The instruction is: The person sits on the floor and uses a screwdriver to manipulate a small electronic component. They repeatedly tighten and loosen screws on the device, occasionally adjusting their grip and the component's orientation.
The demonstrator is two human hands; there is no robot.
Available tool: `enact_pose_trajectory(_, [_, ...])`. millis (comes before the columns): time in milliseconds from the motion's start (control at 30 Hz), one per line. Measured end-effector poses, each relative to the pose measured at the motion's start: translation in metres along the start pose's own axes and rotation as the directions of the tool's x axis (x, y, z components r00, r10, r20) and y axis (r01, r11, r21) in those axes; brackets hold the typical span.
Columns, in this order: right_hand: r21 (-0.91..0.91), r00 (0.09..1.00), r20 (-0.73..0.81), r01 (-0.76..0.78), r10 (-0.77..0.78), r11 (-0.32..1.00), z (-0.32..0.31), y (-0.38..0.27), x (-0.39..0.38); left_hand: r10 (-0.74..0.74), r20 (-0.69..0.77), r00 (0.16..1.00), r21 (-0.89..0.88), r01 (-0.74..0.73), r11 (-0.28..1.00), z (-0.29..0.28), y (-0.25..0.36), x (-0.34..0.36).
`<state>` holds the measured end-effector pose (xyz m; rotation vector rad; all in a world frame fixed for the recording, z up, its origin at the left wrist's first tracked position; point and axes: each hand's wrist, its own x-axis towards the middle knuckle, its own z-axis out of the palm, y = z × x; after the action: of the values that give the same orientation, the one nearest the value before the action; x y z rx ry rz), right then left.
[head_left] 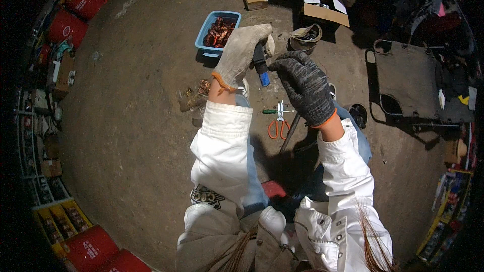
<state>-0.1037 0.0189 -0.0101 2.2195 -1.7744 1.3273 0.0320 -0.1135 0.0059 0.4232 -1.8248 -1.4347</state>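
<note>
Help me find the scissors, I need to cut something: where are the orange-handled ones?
The orange-handled scissors lie on the floor just below the right hand, beside a green-handled screwdriver.

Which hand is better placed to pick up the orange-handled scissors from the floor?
Probably the right hand: it only touches the dark tool that the left hand grips, and the scissors lie just below it.
</note>
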Motion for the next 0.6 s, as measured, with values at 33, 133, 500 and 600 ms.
enact_pose_trajectory(33, [0.028,1.000,0.002,-0.013,0.013,1.000,0.000,0.001,0.000,0.018,-0.014,1.000,0.056,-0.018,0.998,0.001,-0.001,0.000])
enact_pose_trajectory(133, [0.099,0.999,0.005,-0.038,0.037,0.994,0.002,0.002,0.000,-0.101,-0.109,0.989,0.143,0.116,0.983,0.004,-0.003,-0.002])
enact_pose_trajectory(500, [0.225,0.978,0.033,-0.206,0.204,0.952,0.009,0.001,-0.003,0.029,-0.076,0.997,0.685,0.032,0.728,0.005,-0.031,-0.004])
enact_pose_trajectory(600, [0.399,0.939,0.139,-0.345,0.316,0.850,0.007,0.004,-0.004,-0.070,-0.110,0.992,0.523,0.117,0.844,0.002,-0.035,-0.003])
